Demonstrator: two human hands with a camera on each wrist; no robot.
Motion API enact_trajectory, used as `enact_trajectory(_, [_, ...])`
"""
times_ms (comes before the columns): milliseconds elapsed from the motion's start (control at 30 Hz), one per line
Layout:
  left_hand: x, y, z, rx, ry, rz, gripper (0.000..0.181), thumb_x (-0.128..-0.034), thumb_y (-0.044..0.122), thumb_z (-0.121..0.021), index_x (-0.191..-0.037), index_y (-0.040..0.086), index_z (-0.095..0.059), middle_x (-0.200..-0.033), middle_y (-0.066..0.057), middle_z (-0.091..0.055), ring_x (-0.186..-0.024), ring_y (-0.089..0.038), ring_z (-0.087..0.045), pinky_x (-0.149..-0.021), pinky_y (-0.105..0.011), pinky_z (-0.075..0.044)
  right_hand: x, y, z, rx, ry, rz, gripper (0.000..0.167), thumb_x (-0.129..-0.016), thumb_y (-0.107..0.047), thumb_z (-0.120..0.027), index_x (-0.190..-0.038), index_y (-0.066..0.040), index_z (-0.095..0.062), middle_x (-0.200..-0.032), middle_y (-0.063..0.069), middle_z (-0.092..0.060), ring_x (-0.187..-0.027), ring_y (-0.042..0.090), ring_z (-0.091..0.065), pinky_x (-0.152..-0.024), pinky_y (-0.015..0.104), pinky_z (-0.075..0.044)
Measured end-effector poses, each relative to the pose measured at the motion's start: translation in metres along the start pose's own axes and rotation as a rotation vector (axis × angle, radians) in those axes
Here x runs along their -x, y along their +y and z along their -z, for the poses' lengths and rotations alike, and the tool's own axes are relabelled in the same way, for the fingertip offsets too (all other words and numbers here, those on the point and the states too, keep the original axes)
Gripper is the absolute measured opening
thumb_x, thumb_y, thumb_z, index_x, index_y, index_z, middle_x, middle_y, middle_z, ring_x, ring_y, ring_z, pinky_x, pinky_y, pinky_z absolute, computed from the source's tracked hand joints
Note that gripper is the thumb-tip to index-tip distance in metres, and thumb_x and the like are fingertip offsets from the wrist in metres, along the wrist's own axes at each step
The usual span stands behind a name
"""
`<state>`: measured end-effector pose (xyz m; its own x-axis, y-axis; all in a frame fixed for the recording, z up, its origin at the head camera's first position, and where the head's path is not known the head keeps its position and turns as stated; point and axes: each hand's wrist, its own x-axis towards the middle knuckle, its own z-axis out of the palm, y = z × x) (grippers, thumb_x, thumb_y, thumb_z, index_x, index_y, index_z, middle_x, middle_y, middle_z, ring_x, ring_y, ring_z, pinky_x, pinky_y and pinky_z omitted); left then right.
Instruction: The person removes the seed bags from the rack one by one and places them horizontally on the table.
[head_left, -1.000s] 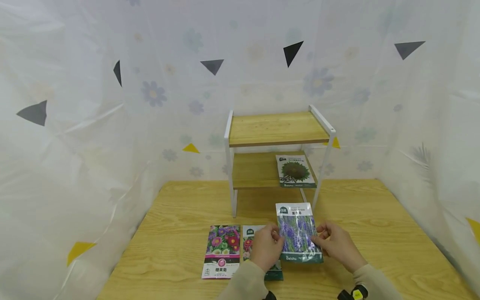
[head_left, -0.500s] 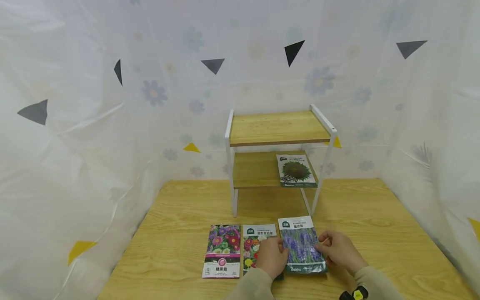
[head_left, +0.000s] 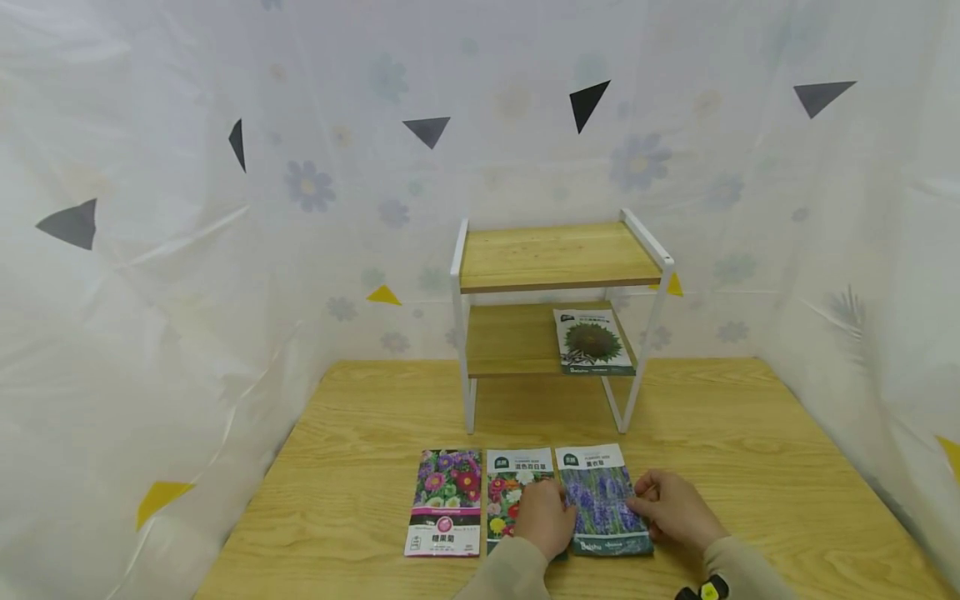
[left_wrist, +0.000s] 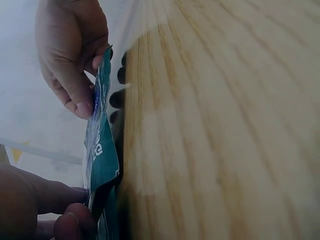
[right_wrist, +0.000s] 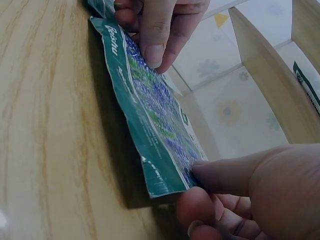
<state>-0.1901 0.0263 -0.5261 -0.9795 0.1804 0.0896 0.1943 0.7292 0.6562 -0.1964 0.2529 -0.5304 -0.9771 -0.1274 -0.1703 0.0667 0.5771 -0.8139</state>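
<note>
A purple-flowered seed packet point(head_left: 603, 500) is pinched at its right edge between the thumb and fingers of my right hand point(head_left: 677, 505). My left hand point(head_left: 547, 517) pinches the opposite edge. In the right wrist view, the packet's green bottom band point(right_wrist: 131, 120) hovers slightly over the wood with a shadow below. Under my left hand lies a mixed-flower seed packet point(head_left: 520, 463), partly covered by that hand. To its left is a pink-banded seed packet point(head_left: 444, 502), flat on the table.
Behind the packets stands a two-tier rack point(head_left: 558, 258) with white legs and wooden shelves. On its lower shelf, at the right, lies a sunflower seed packet point(head_left: 592, 342). Everything rests on a wooden table point(head_left: 360, 417) with patterned white sheeting point(head_left: 337, 125) around it.
Both hands have lowered the purple-flowered packet toward the person and down, bringing it in line with the other two. The mixed-flower packet's top is now uncovered.
</note>
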Motion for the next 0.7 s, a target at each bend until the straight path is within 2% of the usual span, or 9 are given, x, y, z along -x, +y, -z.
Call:
enact_trajectory(300, [-0.0025, 0.0017, 0.0005, -0.064, -0.026, -0.012, 0.009, -0.0846, 0.018, -0.074, -0.084, 0.009, -0.075, -0.075, -0.001, -0.068, -0.069, -0.015, -0.063, -0.059, -0.029, -0.053, 0.0039, -0.0001, -0.0013, 0.028, 0.016, 0.012, 0.025, -0.089, -0.019, -0.069, -0.1, 0.001, -0.059, -0.07, 0.006, -0.058, -0.05, 0.022, -0.058, -0.048, 0.033, -0.049])
enact_trajectory(533, [-0.0047, 0.0046, -0.0013, -0.022, -0.081, 0.034, 0.012, -0.0867, 0.016, -0.072, -0.093, 0.005, -0.075, -0.081, -0.005, -0.07, -0.067, -0.013, -0.065, -0.057, -0.029, -0.054, 0.0039, -0.0038, -0.0013, 0.02, 0.028, -0.042, 0.023, -0.089, -0.018, -0.069, -0.099, 0.0, -0.059, -0.071, 0.007, -0.058, -0.051, 0.021, -0.058, -0.05, 0.033, -0.048])
enact_trajectory(700, [-0.0047, 0.0072, -0.0023, -0.044, -0.108, 0.062, 0.014, -0.0867, 0.018, -0.072, -0.096, 0.006, -0.074, -0.084, -0.004, -0.07, -0.071, -0.014, -0.065, -0.06, -0.031, -0.055, 0.0044, -0.0045, -0.0026, 0.045, 0.055, -0.059, 0.021, -0.088, -0.019, -0.07, -0.096, -0.002, -0.06, -0.066, 0.007, -0.056, -0.049, 0.02, -0.056, -0.048, 0.032, -0.047])
